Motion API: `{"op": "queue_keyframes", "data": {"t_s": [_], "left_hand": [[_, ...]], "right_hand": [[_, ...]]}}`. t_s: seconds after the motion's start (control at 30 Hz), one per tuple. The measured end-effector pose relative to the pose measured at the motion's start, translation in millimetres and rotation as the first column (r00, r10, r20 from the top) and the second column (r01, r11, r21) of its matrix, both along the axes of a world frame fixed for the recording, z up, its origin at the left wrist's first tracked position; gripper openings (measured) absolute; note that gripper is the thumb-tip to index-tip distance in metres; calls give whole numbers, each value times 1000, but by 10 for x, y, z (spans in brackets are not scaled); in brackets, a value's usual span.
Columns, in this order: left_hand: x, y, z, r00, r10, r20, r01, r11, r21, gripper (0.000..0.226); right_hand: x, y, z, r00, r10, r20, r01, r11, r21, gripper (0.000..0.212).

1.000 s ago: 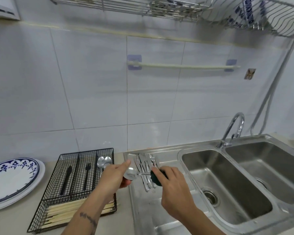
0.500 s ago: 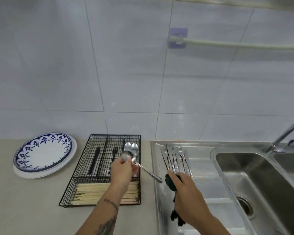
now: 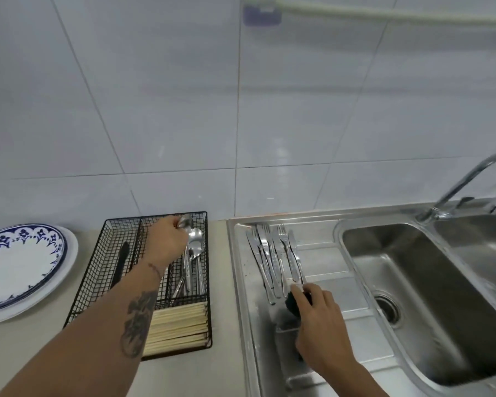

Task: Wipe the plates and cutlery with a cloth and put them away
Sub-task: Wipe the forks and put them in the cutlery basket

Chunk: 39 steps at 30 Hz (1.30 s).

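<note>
My left hand (image 3: pixel 166 242) reaches over the black wire cutlery tray (image 3: pixel 109 247) and grips the bowl of a steel spoon (image 3: pixel 184 222) above the tray's right compartment, where other spoons (image 3: pixel 196 245) lie. My right hand (image 3: pixel 318 316) rests on the steel drainboard (image 3: pixel 324 262), closed on a dark cloth (image 3: pixel 292 305), its fingertips at the handle ends of several forks and knives (image 3: pixel 272 259) lying side by side there. Two stacked plates (image 3: pixel 20 262), the top one white with a blue pattern, sit at the far left of the counter.
The tray also holds black utensils (image 3: pixel 121 262) in its left compartments and pale chopsticks (image 3: pixel 178 325) across the front. A double steel sink (image 3: pixel 413 282) with a curved tap (image 3: pixel 464 181) lies to the right. A towel rail (image 3: pixel 384 15) is fixed on the tiled wall.
My left hand has carried the spoon from in front of me to the tray's right compartment. My right hand with the cloth has dropped to the drainboard cutlery. The view has tilted down and left.
</note>
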<state>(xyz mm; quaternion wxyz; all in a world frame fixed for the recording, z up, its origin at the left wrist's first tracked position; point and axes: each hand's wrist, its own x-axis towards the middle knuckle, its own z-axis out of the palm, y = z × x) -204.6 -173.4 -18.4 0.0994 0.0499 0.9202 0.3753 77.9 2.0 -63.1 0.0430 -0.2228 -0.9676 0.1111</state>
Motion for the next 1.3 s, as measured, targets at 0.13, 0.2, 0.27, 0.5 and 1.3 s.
{"op": "queue_keyframes", "data": {"t_s": [0.13,0.2,0.27,0.5,1.3], "left_hand": [[72,50,-85,1000,-28,-9,27,996,-90,32],[128,83,-122,992,-31,-125,12,988,-151,38],[246,181,-150,964,-82,-252,50,990,-129,34],[880,848,-450,883,-458,-99,441,884,-155,26],[1139,1333,-656,943,-331,-43,278,850,-448,35]], "right_hand": [[79,64,-97,998,-49,46,50,999,-17,75],[102,92,-132,998,-50,40,53,997,-60,68],[126,117,-159,999,-43,17,44,995,-86,62],[252,81,-165,997,-53,-52,50,997,-59,54],[418,126,-456,994,22,-104,-43,978,-202,59]]}}
